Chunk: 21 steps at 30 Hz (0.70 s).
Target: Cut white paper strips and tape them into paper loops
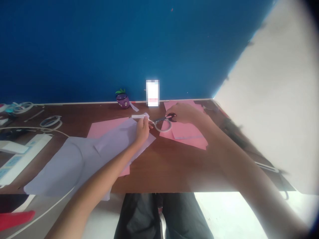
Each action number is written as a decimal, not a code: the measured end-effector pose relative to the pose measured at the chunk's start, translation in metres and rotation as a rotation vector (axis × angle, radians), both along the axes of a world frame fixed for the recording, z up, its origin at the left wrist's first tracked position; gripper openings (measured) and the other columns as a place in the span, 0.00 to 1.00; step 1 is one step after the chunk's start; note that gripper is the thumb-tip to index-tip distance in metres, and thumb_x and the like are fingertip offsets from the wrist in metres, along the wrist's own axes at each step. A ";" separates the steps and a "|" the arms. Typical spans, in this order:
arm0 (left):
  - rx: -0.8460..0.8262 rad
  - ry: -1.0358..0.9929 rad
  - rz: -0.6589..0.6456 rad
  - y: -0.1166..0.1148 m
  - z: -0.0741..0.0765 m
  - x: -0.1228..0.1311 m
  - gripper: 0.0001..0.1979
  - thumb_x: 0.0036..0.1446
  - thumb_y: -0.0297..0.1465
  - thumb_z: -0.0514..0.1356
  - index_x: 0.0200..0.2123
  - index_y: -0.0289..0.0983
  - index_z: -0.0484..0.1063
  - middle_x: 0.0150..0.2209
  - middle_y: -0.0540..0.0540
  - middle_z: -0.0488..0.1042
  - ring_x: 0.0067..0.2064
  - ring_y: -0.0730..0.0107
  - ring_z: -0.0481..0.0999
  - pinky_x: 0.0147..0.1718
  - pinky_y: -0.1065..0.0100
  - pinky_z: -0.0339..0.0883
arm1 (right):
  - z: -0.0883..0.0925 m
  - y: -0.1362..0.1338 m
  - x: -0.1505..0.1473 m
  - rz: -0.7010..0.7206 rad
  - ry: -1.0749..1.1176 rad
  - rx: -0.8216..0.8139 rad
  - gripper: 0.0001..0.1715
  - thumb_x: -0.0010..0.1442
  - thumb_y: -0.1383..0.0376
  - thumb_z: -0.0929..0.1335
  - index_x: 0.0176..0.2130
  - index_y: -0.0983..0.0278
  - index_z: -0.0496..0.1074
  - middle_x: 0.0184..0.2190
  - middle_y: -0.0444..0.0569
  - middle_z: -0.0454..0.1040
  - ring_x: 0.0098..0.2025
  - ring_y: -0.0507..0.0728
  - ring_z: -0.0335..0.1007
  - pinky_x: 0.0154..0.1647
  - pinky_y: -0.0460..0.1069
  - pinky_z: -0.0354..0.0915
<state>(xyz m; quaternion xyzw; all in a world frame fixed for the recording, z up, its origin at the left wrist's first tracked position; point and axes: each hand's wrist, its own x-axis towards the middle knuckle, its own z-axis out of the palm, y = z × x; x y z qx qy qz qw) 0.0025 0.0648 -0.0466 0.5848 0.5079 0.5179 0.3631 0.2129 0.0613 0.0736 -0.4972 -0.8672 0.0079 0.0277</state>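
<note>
**Scissors meeting a white strip above a tape ring**

Nearest the lens: dark trousers (pixel 159 215) below the table edge, with two bare forearms reaching up and away over the brown wood-grain table (pixel 169 166).

Left hand (pixel 142 128) closed in a pinch on a small white strip (pixel 139 116), thumb and fingertips gripping its right end, strip lying roughly left-to-right and held just above the paper. Right hand (pixel 185 113) curled through the dark handles of a pair of scissors (pixel 163 119), fingers closed around the loops; whether the blades are parted cannot be told at this size. Long axis of the scissors running right-to-left, tips pointing toward the left hand and nearly touching the pinched end of the strip. Just beneath the blades, a pale ring of tape (pixel 163 126), flat on the table, between the two hands and closer to the right one.

Under the left wrist, a large sheet of lavender paper (pixel 82 159), thin, matte, slightly curled, overlapping a pink sheet (pixel 104 127). Under the right hand, a loose stack of pink paper (pixel 189 136), edges fanned.

Farther back against the blue wall (pixel 99 43): a small purple glossy figure with green leaves (pixel 122 99) and a white upright card (pixel 152 93), blurred. Left edge: a white power strip (pixel 22 156), cable loops, another tape roll (pixel 51 121).
</note>
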 end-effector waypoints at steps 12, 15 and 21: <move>-0.057 -0.060 -0.020 0.001 0.002 0.001 0.20 0.66 0.46 0.44 0.35 0.37 0.64 0.34 0.44 0.78 0.26 0.73 0.75 0.24 0.70 0.66 | -0.011 0.000 0.007 0.006 0.075 0.031 0.16 0.54 0.71 0.66 0.39 0.55 0.79 0.37 0.47 0.79 0.39 0.59 0.71 0.31 0.50 0.59; -0.072 -0.056 -0.004 0.000 0.002 0.000 0.19 0.66 0.46 0.44 0.36 0.38 0.64 0.36 0.45 0.78 0.26 0.73 0.75 0.25 0.70 0.66 | -0.015 -0.007 0.015 -0.063 0.082 0.047 0.17 0.55 0.69 0.66 0.43 0.56 0.77 0.38 0.47 0.79 0.39 0.59 0.71 0.29 0.49 0.58; -0.051 -0.002 0.086 0.002 -0.003 -0.003 0.20 0.65 0.47 0.44 0.35 0.39 0.66 0.27 0.47 0.74 0.27 0.70 0.73 0.25 0.69 0.65 | -0.043 -0.024 0.037 -0.331 0.266 0.103 0.22 0.56 0.63 0.66 0.51 0.58 0.70 0.40 0.49 0.79 0.41 0.59 0.72 0.31 0.48 0.60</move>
